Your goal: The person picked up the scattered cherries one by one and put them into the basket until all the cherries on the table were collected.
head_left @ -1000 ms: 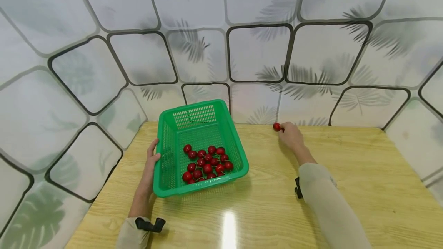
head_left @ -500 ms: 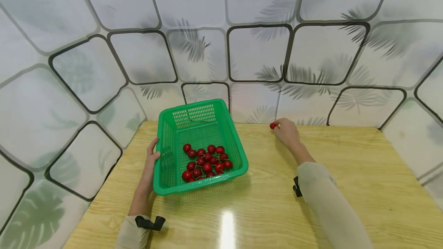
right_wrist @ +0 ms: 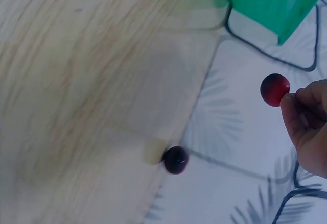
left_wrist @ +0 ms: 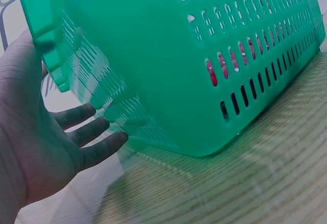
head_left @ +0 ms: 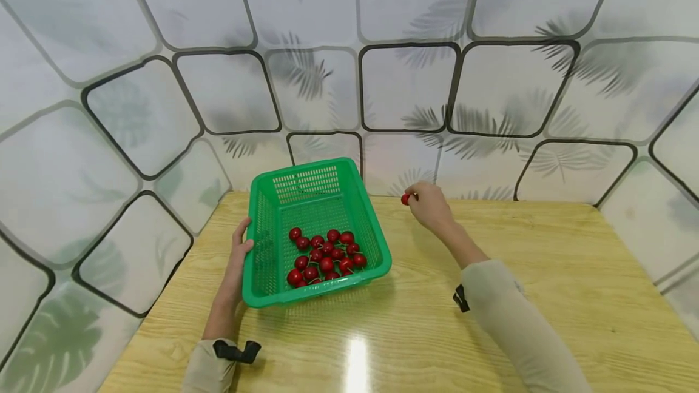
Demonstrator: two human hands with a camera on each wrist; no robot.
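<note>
A green plastic basket (head_left: 319, 208) with slotted walls stands on the left of the table, holding several red cherries (head_left: 326, 264) with thin stems. My left hand (head_left: 238, 253) grips its left rim; in the left wrist view the lower fingers (left_wrist: 104, 150) spread along the outside wall. My right hand (head_left: 431, 206) pinches one red cherry (right_wrist: 275, 90) between thumb and fingertips, a little right of the basket near the table's back edge. Another dark cherry (right_wrist: 176, 159) lies at that back edge in the right wrist view; in the head view it is hidden.
The light wooden table (head_left: 437, 332) meets a wall (head_left: 404, 90) with stone and leaf patterns along its back edge, and more of this wall stands at both sides. Black straps (head_left: 236, 353) sit on both wrists.
My right hand has moved left toward the basket, carrying the cherry from the back edge of the table. My left hand and the basket have stayed in place.
</note>
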